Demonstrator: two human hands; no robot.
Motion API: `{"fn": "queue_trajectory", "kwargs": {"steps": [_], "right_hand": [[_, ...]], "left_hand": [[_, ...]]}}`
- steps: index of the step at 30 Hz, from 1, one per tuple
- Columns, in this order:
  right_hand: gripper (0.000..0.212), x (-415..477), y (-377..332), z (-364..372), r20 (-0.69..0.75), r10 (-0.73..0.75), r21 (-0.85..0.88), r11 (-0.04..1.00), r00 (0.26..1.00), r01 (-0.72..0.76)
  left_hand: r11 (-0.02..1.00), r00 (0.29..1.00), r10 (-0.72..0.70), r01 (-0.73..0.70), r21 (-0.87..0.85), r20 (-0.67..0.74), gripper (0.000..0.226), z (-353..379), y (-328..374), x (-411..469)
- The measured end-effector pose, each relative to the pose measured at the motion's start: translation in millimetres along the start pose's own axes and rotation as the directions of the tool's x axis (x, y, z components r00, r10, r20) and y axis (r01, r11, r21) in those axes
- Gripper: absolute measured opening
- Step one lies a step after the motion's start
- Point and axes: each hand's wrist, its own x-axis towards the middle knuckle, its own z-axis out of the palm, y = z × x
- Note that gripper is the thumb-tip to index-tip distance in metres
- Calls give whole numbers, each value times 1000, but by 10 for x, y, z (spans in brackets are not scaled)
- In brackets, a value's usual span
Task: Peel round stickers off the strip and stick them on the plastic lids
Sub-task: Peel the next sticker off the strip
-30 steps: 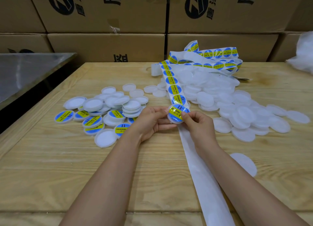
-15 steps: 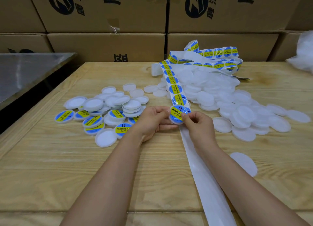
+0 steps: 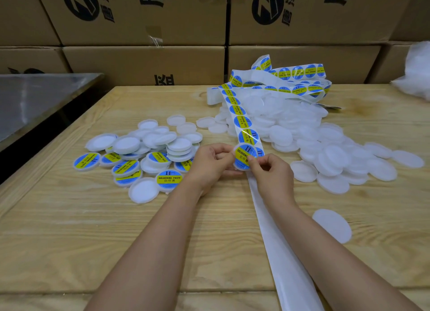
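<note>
Centrally, left hand (image 3: 209, 167) and right hand (image 3: 273, 174) pinch stickered lid (image 3: 242, 156) above wooden table (image 3: 69, 229); cardboard boxes (image 3: 144, 61) behind.

Your right hand (image 3: 271, 173) covers the near-right rim of the lid (image 3: 242, 156) it pinches. The strip (image 3: 277, 252) ducks under that hand, then runs off the bottom edge. Your left hand (image 3: 210, 165) has its fingertips hidden behind the lid.

Bare left forearm (image 3: 151, 241) and bare right forearm (image 3: 325, 252) run up from six o'clock to the bare left hand (image 3: 209, 164) and right hand (image 3: 272, 174).
</note>
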Motion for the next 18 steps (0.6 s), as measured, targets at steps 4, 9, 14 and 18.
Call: {"fn": "queue_trajectory", "kwargs": {"steps": [4,9,14,18], "right_hand": [[23,-5,-11,-8,-34,34,51,998,999,-33],[19,-21,-32,-17,-50,27,74,997,998,-24],[13,-38,-48,-10,-62,11,51,999,998,-8],[13,-51,-59,-7,-94,-10,51,999,996,15]], "left_hand": [[999,999,35,-34,38,-19,15,-8,-6,8],[994,996,84,-85,68,11,16,-25,-3,-11],[972,985,163,-150,180,-58,20,33,-17,-14],[959,976,197,-173,223,-92,24,59,-19,-13]]}}
